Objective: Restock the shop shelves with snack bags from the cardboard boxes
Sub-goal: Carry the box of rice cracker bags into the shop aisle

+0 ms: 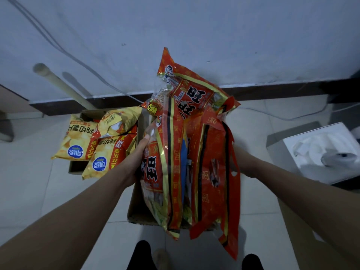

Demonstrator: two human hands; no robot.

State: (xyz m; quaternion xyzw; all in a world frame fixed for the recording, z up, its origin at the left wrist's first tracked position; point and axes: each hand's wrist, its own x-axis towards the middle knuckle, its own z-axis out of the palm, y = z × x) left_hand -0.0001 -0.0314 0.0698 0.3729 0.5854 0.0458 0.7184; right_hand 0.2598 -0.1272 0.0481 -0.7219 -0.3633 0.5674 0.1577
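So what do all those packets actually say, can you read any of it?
"旺旺" in big black characters, upside down: on the red bags held between the left hand and right hand.
"5角" on a round yellow badge on one red bag.
"可比克" on a blue oval, upside down: on the yellow crisp bags in the cardboard box.
Smaller print everywhere: too blurred to read.

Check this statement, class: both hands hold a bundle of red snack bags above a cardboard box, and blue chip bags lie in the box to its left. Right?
Wrong in one respect: the head view shows the chip bags are yellow, not blue. The rest stands: both hands, left and right, hold the red snack bags above a cardboard box.
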